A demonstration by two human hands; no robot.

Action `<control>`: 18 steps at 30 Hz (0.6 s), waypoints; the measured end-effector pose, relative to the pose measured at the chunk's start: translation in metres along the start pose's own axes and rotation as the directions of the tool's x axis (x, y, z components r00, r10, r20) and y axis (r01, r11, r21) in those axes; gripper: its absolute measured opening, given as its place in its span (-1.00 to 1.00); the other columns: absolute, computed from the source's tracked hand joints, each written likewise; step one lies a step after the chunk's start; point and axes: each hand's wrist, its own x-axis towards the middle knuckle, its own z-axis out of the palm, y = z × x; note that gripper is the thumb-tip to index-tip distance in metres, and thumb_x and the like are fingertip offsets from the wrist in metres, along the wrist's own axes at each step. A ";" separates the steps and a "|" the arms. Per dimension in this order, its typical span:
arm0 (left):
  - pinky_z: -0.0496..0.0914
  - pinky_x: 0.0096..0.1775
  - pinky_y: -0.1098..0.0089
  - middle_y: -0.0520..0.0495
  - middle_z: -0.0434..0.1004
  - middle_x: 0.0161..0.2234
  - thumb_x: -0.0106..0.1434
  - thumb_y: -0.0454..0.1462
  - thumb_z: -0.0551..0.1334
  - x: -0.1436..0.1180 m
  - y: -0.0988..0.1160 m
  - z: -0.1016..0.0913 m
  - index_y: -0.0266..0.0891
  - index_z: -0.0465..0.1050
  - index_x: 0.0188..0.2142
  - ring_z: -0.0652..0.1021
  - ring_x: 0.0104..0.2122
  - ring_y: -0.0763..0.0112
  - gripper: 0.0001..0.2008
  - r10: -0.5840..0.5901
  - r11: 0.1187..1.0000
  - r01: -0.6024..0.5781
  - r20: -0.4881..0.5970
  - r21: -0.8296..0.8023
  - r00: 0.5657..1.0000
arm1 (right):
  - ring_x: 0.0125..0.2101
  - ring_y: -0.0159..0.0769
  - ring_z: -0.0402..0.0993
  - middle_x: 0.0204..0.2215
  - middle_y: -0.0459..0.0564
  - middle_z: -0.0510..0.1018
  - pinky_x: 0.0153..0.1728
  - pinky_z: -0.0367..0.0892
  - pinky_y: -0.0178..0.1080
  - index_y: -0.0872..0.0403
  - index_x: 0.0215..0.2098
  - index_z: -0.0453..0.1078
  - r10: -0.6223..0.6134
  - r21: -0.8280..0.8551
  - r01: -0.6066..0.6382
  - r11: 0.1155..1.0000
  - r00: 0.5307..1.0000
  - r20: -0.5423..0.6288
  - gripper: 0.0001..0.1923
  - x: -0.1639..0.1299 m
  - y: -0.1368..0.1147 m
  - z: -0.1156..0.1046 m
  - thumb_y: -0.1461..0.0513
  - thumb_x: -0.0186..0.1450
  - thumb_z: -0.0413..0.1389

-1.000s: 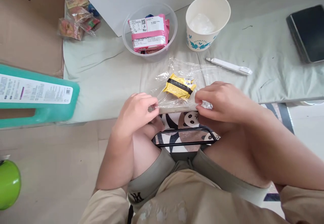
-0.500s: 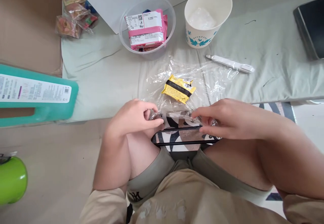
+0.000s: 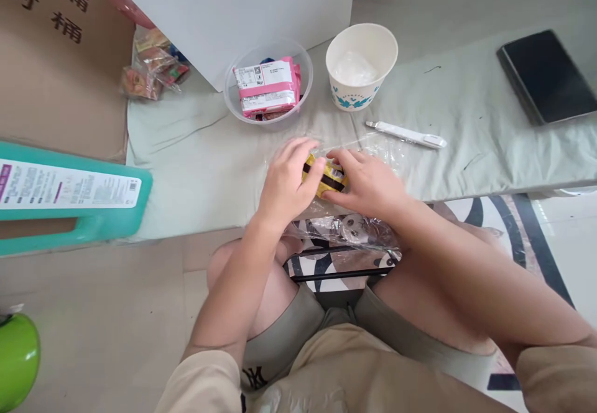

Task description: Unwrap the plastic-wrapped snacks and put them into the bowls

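Below the clear bowl (image 3: 268, 86), both hands, left hand (image 3: 286, 180) and right hand (image 3: 368, 183), clasp the yellow packet (image 3: 325, 175); light, crinkly, slippery: grip its ends.

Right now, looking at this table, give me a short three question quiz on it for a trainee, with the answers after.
1. True or false: both hands are on the yellow packet.
2. What lies in the clear plastic bowl? A) a pink and white packet B) a white pen C) a dark tablet
3. Fill in: the yellow packet lies on a sheet of clear ______.

Key
1. True: the left hand and the right hand meet on it from either side.
2. A: the pink and white packet. The white pen lies on the cloth in front of the paper cup.
3. Plastic: the clear plastic sheet hangs over the table edge.
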 end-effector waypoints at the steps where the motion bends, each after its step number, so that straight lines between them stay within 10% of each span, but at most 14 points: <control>1: 0.24 0.39 0.02 -0.27 0.52 0.25 0.53 -0.09 -0.02 -0.001 -0.012 0.005 -0.23 0.49 0.19 0.45 0.32 0.14 -0.53 -0.021 1.000 0.021 -0.018 0.019 1.000 | -0.03 0.13 0.49 -0.03 0.22 0.61 -0.11 0.33 -0.01 0.07 0.15 0.38 -0.007 -0.030 0.007 1.000 1.000 -0.004 -0.43 0.001 0.000 0.002 0.02 0.24 0.23; 8: -0.01 0.40 -0.35 -0.20 0.27 0.45 0.50 0.15 -0.19 -0.007 -0.052 0.016 -0.02 0.50 0.24 0.15 0.49 -0.13 -0.33 -0.299 0.944 0.302 -0.045 0.133 0.953 | -0.05 0.12 0.49 0.00 0.28 0.54 -0.11 0.30 -0.01 0.11 0.10 0.39 -0.047 -0.076 0.049 0.996 0.998 0.035 -0.49 -0.002 -0.004 0.000 0.16 0.20 0.22; 18: 0.11 0.35 -0.41 -0.34 0.36 0.38 0.29 -0.23 0.27 -0.001 -0.053 0.018 -0.11 0.48 0.22 0.30 0.42 -0.28 -0.51 -0.283 0.914 0.315 -0.153 0.257 0.947 | -0.16 -0.09 0.56 -0.13 0.08 0.62 -0.18 0.41 -0.12 0.00 -0.08 0.31 0.031 0.278 -0.012 0.961 0.997 -0.064 -0.66 0.000 0.010 -0.017 0.19 0.19 0.21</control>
